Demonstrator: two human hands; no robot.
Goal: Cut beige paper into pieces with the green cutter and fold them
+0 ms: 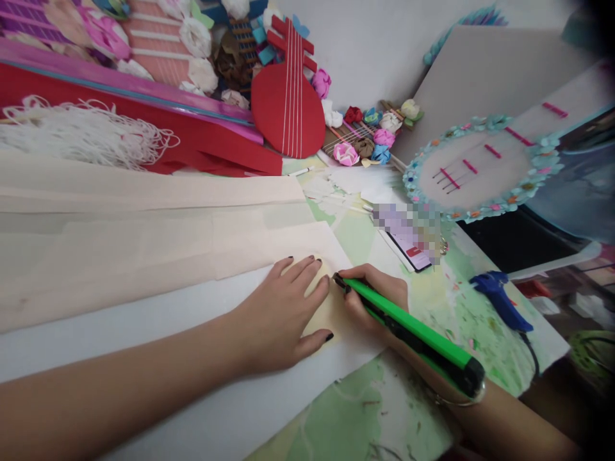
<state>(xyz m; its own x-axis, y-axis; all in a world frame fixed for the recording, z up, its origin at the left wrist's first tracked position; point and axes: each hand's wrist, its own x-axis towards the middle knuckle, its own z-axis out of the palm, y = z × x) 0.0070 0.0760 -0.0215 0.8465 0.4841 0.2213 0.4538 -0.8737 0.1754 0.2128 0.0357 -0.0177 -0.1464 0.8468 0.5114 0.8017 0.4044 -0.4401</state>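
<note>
My right hand point(377, 294) grips a green box cutter point(413, 323), its tip pointing left, close by the fingertips of my left hand point(283, 314). That left hand lies flat with spread fingers, pressing on a pale yellow piece point(331, 314) that it partly covers. Beneath is a large white sheet point(202, 346). Long cream strips point(158, 237) stretch across the sheet's far side to the left. Whether the blade touches the paper, I cannot tell.
A blue glue gun point(502, 301) and a phone point(408, 240) lie to the right. Behind stand a red paper lute point(291, 96), a flower-edged paper instrument point(480, 169) and several paper flowers point(346, 153). White string point(86, 131) is heaped on red sheeting at the left.
</note>
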